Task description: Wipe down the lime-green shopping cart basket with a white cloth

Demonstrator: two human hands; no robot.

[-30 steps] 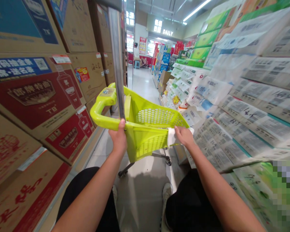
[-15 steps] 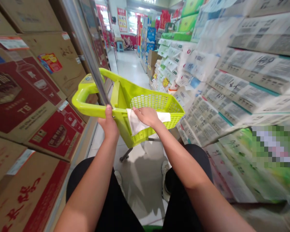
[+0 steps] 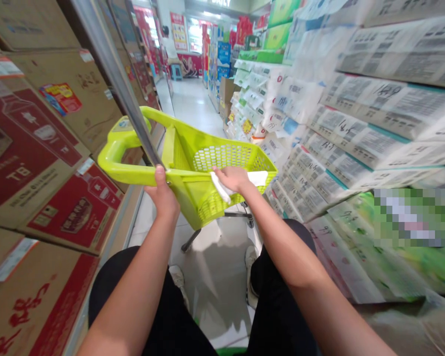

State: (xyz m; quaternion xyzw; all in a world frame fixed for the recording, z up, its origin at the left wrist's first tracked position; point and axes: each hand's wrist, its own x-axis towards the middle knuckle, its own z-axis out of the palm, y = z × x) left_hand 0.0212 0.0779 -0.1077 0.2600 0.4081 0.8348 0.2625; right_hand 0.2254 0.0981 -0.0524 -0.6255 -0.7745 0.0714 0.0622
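A lime-green shopping cart [image 3: 185, 193] with a perforated basket stands in front of my knees, its handle towards the left. My left hand [image 3: 163, 195] grips the cart's rim by the handle, close beside a slanting metal pole [image 3: 124, 81]; the thumb lies on top and the other fingers are mostly hidden. On the near side of the basket, my right hand [image 3: 233, 179] is closed on a white cloth [image 3: 257, 178] and presses it against the rim. Part of the cloth shows on either side of the hand.
Stacked cartons [image 3: 33, 148] rise close on the left. On the right, piles of wrapped tissue packs [image 3: 359, 128] and green packs [image 3: 356, 242] line the aisle [image 3: 191, 111]. Far down it, a person in a pale top is by a blue stool [image 3: 176, 71]. My shoes flank the cart's legs.
My right hand has slid the cloth rightward along the basket's side, uncovering the corner near the handle, and the cloth is more bunched. My left hand keeps its hold. The view has shifted slightly.
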